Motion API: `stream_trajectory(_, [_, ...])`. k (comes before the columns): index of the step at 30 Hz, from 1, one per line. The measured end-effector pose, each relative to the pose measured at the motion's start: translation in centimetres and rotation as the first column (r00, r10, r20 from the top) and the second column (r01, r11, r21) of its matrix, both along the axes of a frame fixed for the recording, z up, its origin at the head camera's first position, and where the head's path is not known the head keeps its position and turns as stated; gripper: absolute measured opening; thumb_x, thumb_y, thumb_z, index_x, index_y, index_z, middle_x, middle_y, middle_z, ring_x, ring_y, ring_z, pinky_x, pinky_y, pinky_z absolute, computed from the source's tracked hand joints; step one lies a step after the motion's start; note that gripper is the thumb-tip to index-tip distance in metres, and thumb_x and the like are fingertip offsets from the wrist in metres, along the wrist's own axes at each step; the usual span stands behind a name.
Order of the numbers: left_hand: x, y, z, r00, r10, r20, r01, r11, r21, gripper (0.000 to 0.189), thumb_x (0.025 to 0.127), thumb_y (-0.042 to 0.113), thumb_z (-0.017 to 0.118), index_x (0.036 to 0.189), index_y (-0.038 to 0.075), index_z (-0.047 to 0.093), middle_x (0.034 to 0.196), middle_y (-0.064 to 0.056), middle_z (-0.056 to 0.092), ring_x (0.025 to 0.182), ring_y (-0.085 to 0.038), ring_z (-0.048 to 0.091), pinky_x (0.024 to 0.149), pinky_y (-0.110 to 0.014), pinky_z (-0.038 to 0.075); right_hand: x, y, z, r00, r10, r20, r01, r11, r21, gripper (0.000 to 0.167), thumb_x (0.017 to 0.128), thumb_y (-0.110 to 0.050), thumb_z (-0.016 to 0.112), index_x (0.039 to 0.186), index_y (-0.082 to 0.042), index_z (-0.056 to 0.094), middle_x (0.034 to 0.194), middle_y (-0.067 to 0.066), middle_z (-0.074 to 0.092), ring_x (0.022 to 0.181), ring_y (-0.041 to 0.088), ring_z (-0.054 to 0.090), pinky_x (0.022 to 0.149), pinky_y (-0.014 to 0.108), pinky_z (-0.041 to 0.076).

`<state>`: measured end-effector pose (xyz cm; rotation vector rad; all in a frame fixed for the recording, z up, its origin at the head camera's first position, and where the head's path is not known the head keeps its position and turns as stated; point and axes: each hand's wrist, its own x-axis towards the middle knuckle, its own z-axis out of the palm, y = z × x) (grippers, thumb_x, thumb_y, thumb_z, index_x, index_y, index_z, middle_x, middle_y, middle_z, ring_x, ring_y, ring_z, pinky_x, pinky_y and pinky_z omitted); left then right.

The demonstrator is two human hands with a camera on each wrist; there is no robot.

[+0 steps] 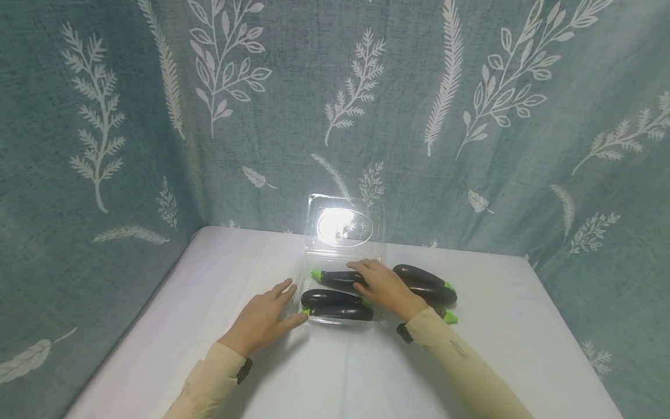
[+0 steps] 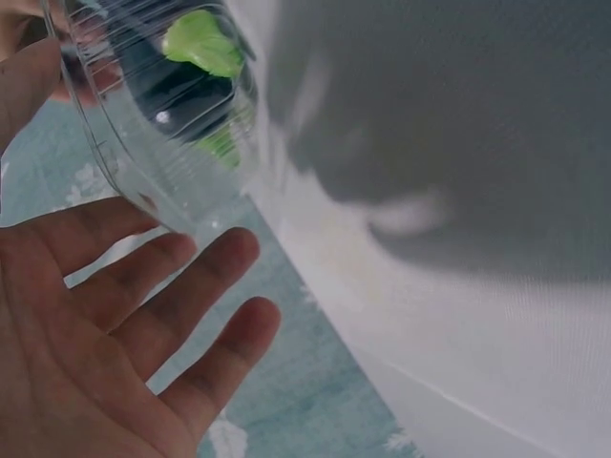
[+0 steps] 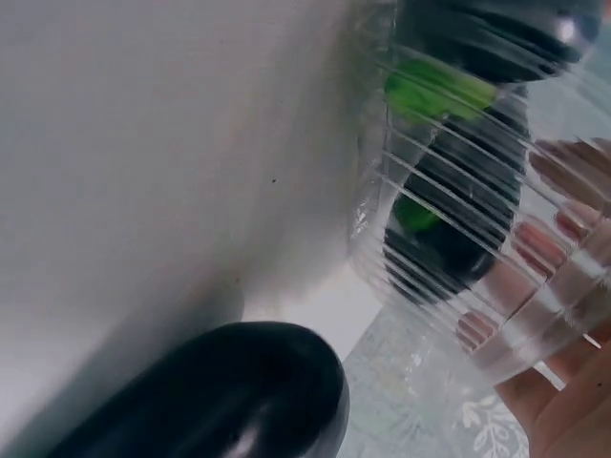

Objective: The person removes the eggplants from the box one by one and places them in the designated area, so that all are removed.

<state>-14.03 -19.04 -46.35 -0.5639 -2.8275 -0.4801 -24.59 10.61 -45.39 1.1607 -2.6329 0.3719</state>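
Observation:
In the head view a clear plastic clamshell box (image 1: 335,323) stands with its lid (image 1: 314,233) raised. Two dark eggplants (image 1: 335,313) with green stems lie side by side at its front. Behind them is a third eggplant (image 1: 335,280), its stem to the left and its right end hidden beneath my right hand (image 1: 384,285). That hand holds this eggplant from above, fingers on the far side and thumb on the near side. My left hand (image 1: 267,317) is at the box's left side, fingers spread and nothing held; the left wrist view shows its fingertips (image 2: 239,248) close to the plastic wall.
Several more eggplants (image 1: 419,275) lie on the white tabletop (image 1: 502,326) right of the box, partly covered by my right forearm. One rounded eggplant end (image 3: 258,382) is near in the right wrist view. Grey-green leaf-patterned curtains (image 1: 293,145) hang around the table.

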Motion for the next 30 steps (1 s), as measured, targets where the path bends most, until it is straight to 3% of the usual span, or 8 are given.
stream_trajectory(12, [-0.06, 0.12, 0.4, 1.0, -0.01, -0.016, 0.009, 1.0, -0.014, 0.074, 0.094, 0.053, 0.066, 0.138, -0.006, 0.058, 0.144, -0.024, 0.054, 0.113, -0.044, 0.064, 0.093, -0.056, 0.053, -0.54, -0.66, -0.66, 0.999, 0.011, -0.042, -0.011, 1.0, -0.009, 0.04, 0.094, -0.017, 0.074, 0.131, -0.005, 0.065, 0.123, 0.011, 0.067, 0.113, 0.027, 0.064, 0.097, 0.039, 0.053])
stream_trajectory(19, [-0.07, 0.12, 0.26, 1.0, -0.008, -0.015, 0.007, 1.0, -0.02, 0.073, 0.093, 0.052, 0.067, 0.138, -0.006, 0.058, 0.143, -0.025, 0.054, 0.113, -0.045, 0.064, 0.094, -0.057, 0.052, -0.57, -0.89, -0.71, 1.0, 0.009, 0.002, -0.009, 1.0, 0.01, 0.032, 0.092, -0.015, 0.076, 0.122, -0.008, 0.07, 0.116, 0.007, 0.07, 0.104, 0.023, 0.064, 0.092, 0.037, 0.055])
stream_trajectory(30, [-0.08, 0.19, 0.38, 1.0, -0.002, -0.013, 0.001, 1.0, -0.019, 0.073, 0.093, 0.052, 0.068, 0.137, -0.005, 0.059, 0.143, -0.024, 0.055, 0.113, -0.045, 0.064, 0.093, -0.056, 0.053, -0.31, -0.85, -0.57, 0.999, -0.005, 0.038, 0.005, 1.0, 0.015, 0.032, 0.089, -0.015, 0.078, 0.12, -0.011, 0.069, 0.114, 0.006, 0.072, 0.106, 0.025, 0.066, 0.091, 0.04, 0.056])
